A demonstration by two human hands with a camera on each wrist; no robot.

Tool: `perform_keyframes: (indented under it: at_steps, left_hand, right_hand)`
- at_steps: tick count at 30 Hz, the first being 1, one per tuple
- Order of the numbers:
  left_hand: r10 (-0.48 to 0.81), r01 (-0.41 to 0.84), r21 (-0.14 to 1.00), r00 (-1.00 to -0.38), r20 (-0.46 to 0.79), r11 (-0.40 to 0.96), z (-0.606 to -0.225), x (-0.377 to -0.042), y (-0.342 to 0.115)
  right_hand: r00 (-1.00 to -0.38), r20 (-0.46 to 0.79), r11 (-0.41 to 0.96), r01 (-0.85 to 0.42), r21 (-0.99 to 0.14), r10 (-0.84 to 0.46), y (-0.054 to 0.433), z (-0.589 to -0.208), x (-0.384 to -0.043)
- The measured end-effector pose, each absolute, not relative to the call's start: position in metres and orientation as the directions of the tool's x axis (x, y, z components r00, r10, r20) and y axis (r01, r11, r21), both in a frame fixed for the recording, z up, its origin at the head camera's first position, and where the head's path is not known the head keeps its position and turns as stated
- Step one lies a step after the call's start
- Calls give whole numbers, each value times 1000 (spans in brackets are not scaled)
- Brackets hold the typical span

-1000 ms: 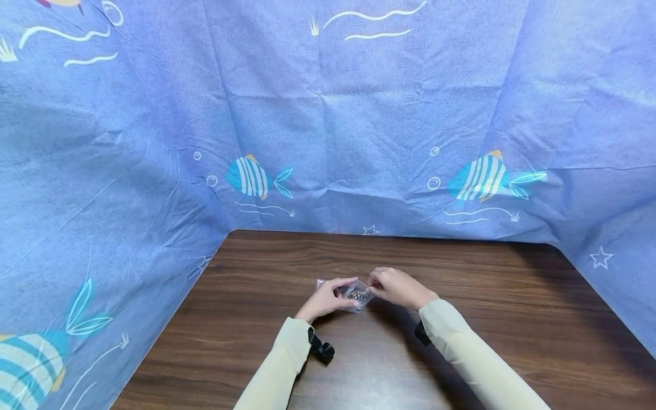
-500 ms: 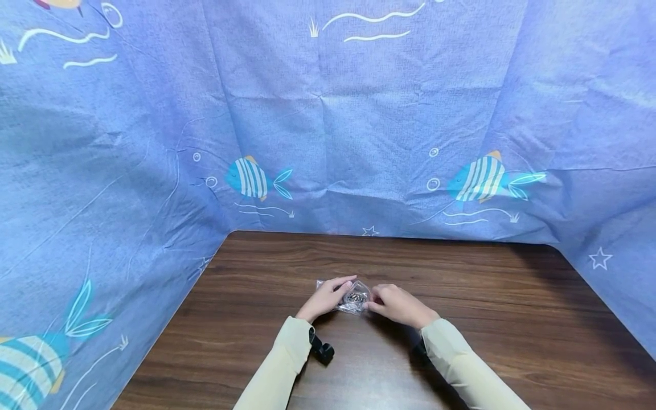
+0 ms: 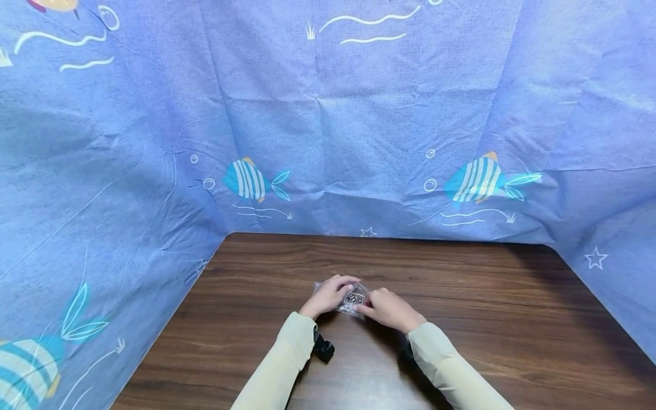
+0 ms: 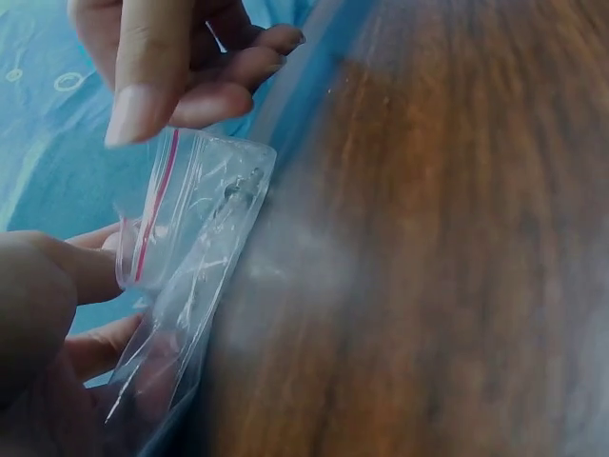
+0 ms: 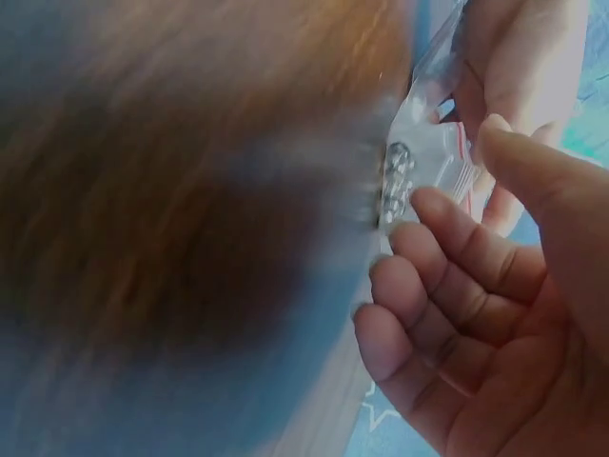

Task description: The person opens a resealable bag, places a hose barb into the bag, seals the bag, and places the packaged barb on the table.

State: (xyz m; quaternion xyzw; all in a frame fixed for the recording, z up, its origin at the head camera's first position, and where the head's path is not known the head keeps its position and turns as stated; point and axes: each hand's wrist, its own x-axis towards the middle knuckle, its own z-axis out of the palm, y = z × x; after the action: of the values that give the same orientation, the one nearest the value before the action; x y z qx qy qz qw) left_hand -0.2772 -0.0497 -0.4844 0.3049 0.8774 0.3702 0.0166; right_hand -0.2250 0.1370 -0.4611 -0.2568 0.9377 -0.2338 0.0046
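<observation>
A clear zip-lock bag (image 3: 355, 298) with a red seal line (image 4: 160, 205) sits low over the table between both hands. Small shiny metal pieces (image 5: 398, 176) lie in it; their exact kind is too small to tell. My left hand (image 3: 329, 296) grips the bag's left side near the seal, thumb on the near face and fingers behind in the left wrist view. My right hand (image 3: 392, 308) is at the bag's right side. Its fingers (image 5: 428, 276) are loosely bent, with a gap between thumb and index finger. More clear plastic (image 3: 318, 285) shows beyond the left hand.
The brown wood-grain table (image 3: 461, 319) extends around both hands. A blue curtain with fish prints (image 3: 328, 136) hangs along its back and sides. A black wrist camera (image 3: 324, 348) is strapped under the left sleeve.
My right hand has left the bag's far right corner, moving nearer and slightly left. My left thumb has shifted from the near edge toward the far side, closer to the index finger.
</observation>
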Motion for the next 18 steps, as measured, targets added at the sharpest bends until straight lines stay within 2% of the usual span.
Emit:
perform_keyframes:
  at_steps: [9,18]
  left_hand:
    - [447,451,687,-872,201,570,-486,-273,-47]
    - [368,427,691,-897,244,583,-483,-273,-45]
  right_hand:
    - [-899,92,791,-422,-443,-428,130,-459,-222]
    - [-844,192,753,-535,-383,-501,136,-457,-223]
